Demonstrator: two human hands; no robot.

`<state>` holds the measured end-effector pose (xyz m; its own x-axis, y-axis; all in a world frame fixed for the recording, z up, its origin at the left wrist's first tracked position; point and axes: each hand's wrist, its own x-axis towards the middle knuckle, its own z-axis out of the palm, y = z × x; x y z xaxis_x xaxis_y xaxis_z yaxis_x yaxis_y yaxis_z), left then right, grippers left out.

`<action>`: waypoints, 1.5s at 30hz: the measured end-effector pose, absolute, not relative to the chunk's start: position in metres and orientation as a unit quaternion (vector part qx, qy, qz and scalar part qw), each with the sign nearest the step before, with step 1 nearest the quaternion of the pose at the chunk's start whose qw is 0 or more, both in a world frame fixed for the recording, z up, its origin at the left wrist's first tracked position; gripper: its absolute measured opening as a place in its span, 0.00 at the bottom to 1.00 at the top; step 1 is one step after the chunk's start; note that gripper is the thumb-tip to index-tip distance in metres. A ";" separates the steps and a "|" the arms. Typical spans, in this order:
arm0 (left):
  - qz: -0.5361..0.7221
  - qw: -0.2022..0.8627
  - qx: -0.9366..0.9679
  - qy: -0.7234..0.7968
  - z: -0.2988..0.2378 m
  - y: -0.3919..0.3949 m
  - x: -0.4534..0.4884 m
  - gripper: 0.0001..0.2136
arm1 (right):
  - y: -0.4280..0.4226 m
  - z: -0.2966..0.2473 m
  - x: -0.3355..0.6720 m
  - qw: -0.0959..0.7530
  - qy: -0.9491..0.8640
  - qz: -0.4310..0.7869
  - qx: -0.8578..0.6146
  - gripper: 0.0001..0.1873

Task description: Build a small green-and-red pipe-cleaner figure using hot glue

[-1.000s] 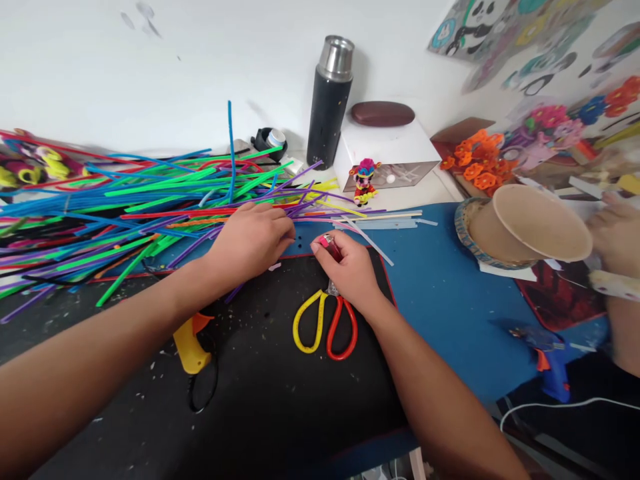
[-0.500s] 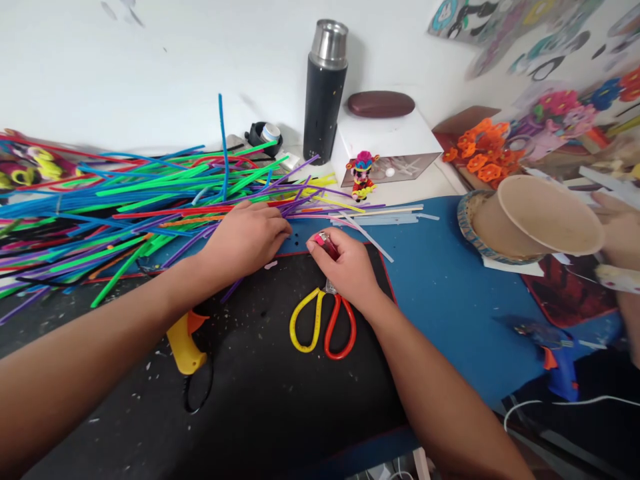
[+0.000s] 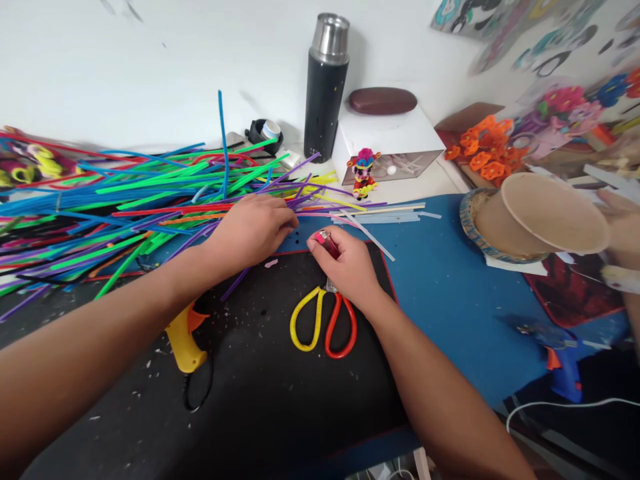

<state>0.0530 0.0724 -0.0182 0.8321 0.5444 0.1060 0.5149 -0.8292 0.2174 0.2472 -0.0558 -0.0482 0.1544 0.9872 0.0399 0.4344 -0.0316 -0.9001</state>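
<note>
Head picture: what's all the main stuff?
fuzzy stems: many, multicoloured, left
cylindrical flask: one, black, by wall
rectangular box: one, white, beside flask
oval case: one, brown, on box
fuzzy figurine: one, multicoloured, before box
fuzzy flowers: several, multicoloured, right
tapered pot: one, tan, right
metal scissors: one, yellow-red handles, centre
plastic glue guns: two, yellow left, blue right
slim lighter: one, red, centre
co-worker's hand: one, right edge
left hand: one, by stems
right hand: one, holding lighter
</note>
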 end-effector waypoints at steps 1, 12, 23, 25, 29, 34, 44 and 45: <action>0.079 0.089 0.954 0.275 -0.018 0.073 0.055 0.18 | -0.056 -0.048 0.247 0.414 -0.559 0.332 -0.637 0.14; 0.019 0.058 0.963 0.261 -0.021 0.073 0.068 0.16 | -0.054 -0.047 0.248 0.417 -0.566 0.330 -0.630 0.14; 0.126 0.210 0.911 0.331 -0.005 0.067 0.060 0.11 | -0.056 -0.047 0.248 0.417 -0.563 0.343 -0.626 0.14; 0.179 0.316 0.854 0.373 0.004 0.058 0.050 0.10 | -0.056 -0.047 0.248 0.416 -0.562 0.345 -0.626 0.14; 0.248 0.503 0.726 0.399 0.018 0.035 0.022 0.10 | -0.059 -0.044 0.246 0.418 -0.557 0.346 -0.629 0.15; 0.316 0.570 0.610 0.452 0.025 0.013 -0.014 0.11 | -0.061 -0.037 0.238 0.425 -0.553 0.361 -0.619 0.16; 0.389 0.596 0.568 0.412 0.018 0.008 -0.030 0.19 | -0.061 -0.004 0.207 0.448 -0.520 0.433 -0.585 0.17; 0.395 0.585 0.577 0.410 0.018 0.008 -0.029 0.20 | -0.061 -0.002 0.203 0.449 -0.518 0.438 -0.581 0.18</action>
<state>-0.0293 0.0083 0.0177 0.3513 0.9359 -0.0245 0.0110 0.0221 0.9997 0.2034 -0.0613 -0.0015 0.0793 0.9959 -0.0445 0.2079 -0.0602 -0.9763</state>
